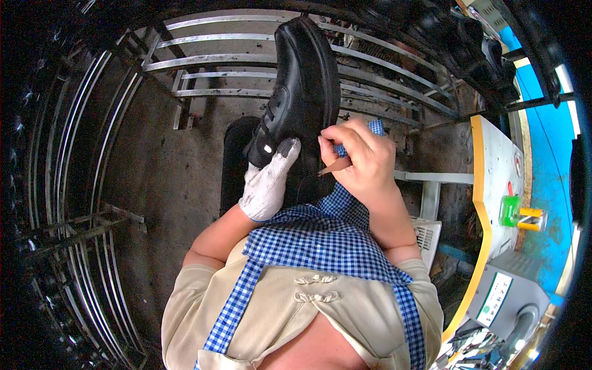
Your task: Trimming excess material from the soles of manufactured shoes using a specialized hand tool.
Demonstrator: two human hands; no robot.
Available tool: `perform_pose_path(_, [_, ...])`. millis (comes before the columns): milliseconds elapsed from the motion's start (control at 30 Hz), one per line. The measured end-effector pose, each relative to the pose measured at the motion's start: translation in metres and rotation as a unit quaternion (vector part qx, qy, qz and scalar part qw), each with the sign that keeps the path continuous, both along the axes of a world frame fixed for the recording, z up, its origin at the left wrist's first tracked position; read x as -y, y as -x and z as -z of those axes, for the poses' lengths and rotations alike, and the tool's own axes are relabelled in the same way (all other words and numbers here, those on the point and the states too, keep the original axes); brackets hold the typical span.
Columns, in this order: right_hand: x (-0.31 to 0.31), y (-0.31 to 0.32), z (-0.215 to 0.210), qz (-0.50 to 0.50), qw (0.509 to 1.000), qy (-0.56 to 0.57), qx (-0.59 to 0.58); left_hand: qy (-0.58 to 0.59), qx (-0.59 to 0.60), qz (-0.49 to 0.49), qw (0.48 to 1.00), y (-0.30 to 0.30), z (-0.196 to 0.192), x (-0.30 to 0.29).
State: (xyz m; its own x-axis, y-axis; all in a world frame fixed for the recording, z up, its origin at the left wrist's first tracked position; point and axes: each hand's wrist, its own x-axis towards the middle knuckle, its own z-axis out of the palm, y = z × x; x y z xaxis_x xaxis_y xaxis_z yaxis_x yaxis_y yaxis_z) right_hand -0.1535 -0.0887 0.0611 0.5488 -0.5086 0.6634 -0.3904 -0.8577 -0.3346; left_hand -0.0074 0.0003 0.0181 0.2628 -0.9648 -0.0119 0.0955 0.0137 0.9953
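A black leather lace-up shoe is held lengthwise in front of me, its toe pointing away and its thick sole turned to the right. My left hand, in a white knitted glove with a dark thumb tip, is closed around the shoe near its opening. A small white spot shows on the upper beside the thumb. Bare and curled, my right hand pinches a flat brown strip, whose tip lies close to the heel end of the shoe. I cannot tell what kind of tool the strip is.
Metal rail racks stand ahead and at the left. Dark shoes sit on a rack at the upper right. To the right are a white table with a yellow edge, a green container and a grey machine housing.
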Motion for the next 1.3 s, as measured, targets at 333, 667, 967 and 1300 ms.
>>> perform_pose_path(333, [-0.003,-0.001,-0.009,0.023,0.995,-0.037,-0.092,0.103,0.157,-0.030,0.982,-0.003,0.021,-0.001])
perform_pose_path(667, [0.009,-0.008,0.018,0.014,1.000,0.017,0.005,0.033,0.070,-0.017,0.997,-0.003,0.009,-0.001])
perform_pose_path(967, [0.000,0.005,0.018,-0.019,0.937,-0.339,0.076,-0.065,-0.384,0.004,0.921,-0.004,-0.011,0.015])
perform_pose_path(1300, [-0.021,-0.001,0.006,-0.005,0.989,-0.148,0.000,-0.031,-0.438,-0.059,0.896,-0.003,-0.008,0.014])
